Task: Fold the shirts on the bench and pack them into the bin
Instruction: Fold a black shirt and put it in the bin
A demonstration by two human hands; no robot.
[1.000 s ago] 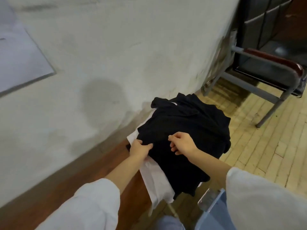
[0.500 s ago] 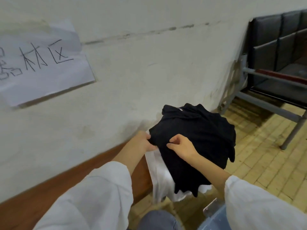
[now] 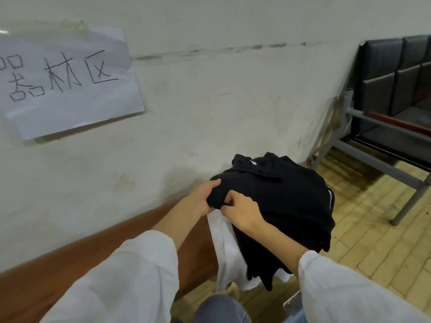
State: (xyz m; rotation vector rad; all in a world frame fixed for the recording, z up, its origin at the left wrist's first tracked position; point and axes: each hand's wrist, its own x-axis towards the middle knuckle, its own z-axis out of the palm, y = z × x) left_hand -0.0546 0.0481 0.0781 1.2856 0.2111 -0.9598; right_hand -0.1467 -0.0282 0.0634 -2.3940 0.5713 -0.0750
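A crumpled black shirt (image 3: 284, 201) lies heaped at the end of the brown wooden bench (image 3: 53, 280), on top of a white shirt (image 3: 227, 255) that hangs over the bench's end. My left hand (image 3: 204, 198) grips the black shirt's near-left edge, fingers curled into the cloth. Right beside it, my right hand (image 3: 242, 212) pinches a fold of the same black cloth. Only a grey-blue corner of the bin (image 3: 294, 306) shows at the bottom, by my right sleeve.
A pale wall (image 3: 210, 101) runs along the back of the bench, with a handwritten paper sign (image 3: 67, 89) taped to it. A dark padded chair (image 3: 394, 89) on a grey metal frame stands at the right. Yellow brick-patterned floor (image 3: 373, 241) lies to the right of the bench.
My view has tilted up, bringing the sign into sight. My hands have drawn closer together on the black shirt's left edge and bunched the cloth between them.
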